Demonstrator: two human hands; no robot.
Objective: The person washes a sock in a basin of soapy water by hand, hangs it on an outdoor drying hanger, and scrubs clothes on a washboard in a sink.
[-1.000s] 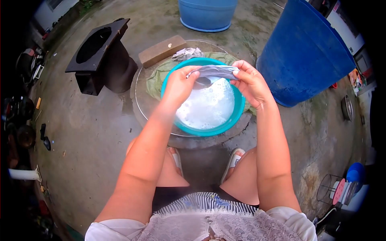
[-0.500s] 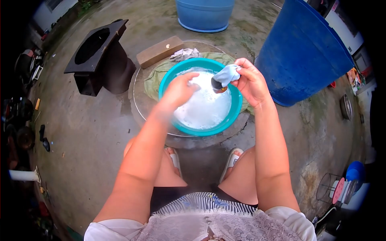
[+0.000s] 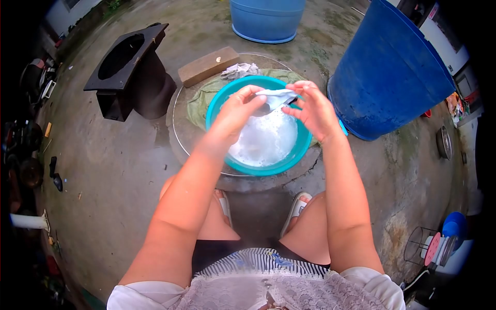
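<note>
A teal basin (image 3: 302, 147) full of soapy white water stands on the ground in front of my knees. Over it I hold a small wet grey-white cloth (image 3: 275, 98). My left hand (image 3: 235, 111) pinches the cloth's left end. My right hand (image 3: 310, 108) grips its right end with the fingers partly spread. The cloth hangs just above the suds.
A green sack (image 3: 201, 101) and a round metal tray (image 3: 178, 139) lie under the basin. Behind are a wooden block (image 3: 206, 64), a crumpled rag (image 3: 240, 70), a black stand (image 3: 129, 72), a blue tub (image 3: 266, 18) and a big blue barrel (image 3: 387, 72). My sandalled feet (image 3: 297, 206) are below.
My left hand, which had let go and dipped towards the suds, has come back up and taken hold of the cloth again. The cloth is now stretched between both hands.
</note>
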